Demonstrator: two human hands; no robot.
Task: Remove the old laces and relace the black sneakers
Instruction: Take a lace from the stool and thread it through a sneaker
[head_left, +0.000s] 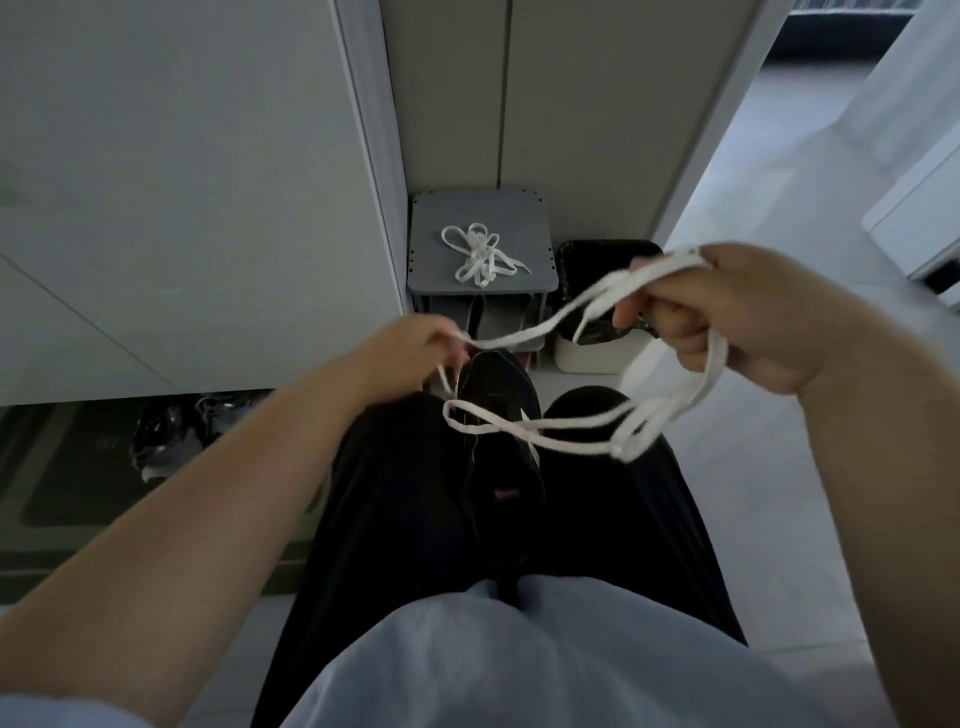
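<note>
Pale cabinet doors (571, 104) behind, grey stool (519, 213) at their foot carrying a loose lace bundle (478, 254). Down on the lap — black sneaker (501, 410), toe pointing away. Left hand (410, 340) pinching a white lace (519, 338) just above the toe; right hand (753, 317) raised, fingers curled round gathered loops — slack drooping across the shoe.

The sneaker (498, 426) lies at the frame's centre, on the lap between the 2 thighs (395, 493). The left hand (410, 345) sits just above its toe, and the right hand (727, 317) is higher, near the right edge. 1 lace (530, 338) runs between them; its loops hang below the right hand, over the right thigh and across the sneaker. Behind the sneaker, at upper centre, stands a rack (519, 218) with a bundle (478, 254) on top — a bin (587, 358) just right of it. Shoes (166, 436) lie at lower left, beside a mat (78, 493).
</note>
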